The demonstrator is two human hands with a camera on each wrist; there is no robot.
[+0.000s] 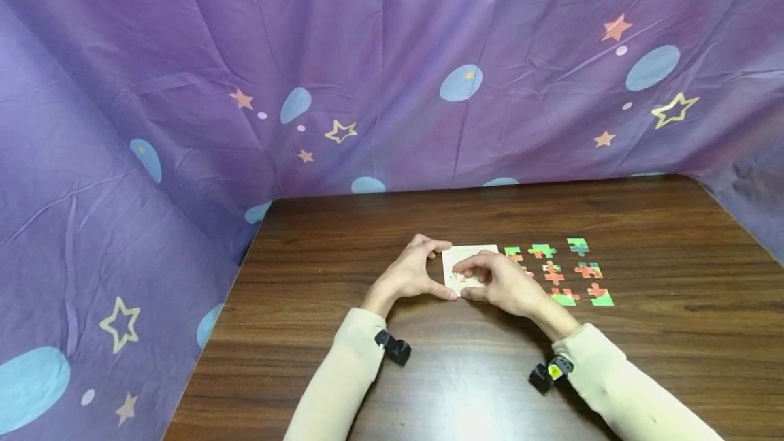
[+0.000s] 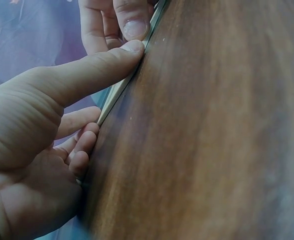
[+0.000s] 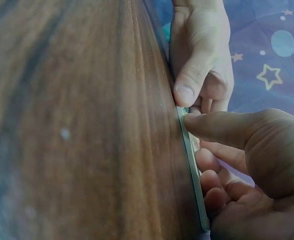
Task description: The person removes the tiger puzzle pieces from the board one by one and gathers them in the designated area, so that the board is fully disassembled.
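Note:
A white square puzzle board (image 1: 471,250) lies flat on the table, seen nearly edge-on in the wrist views. My left hand (image 1: 412,269) holds its left side, thumb at the near corner and fingers at the far one. My right hand (image 1: 505,281) reaches over the board with bent fingers. Its index finger and thumb stand around a puzzle piece (image 1: 458,281) with a reddish print, at the board's near left corner. The right thumb (image 3: 212,122) sits at the near edge beside the left thumb (image 3: 186,92). The right hand covers part of the board.
To the right of the board lie several loose green and orange jigsaw pieces (image 1: 554,274) in rough rows, some partly behind the right hand. The brown wooden table (image 1: 318,243) ends at a purple curtain (image 1: 392,73) with stars and ovals.

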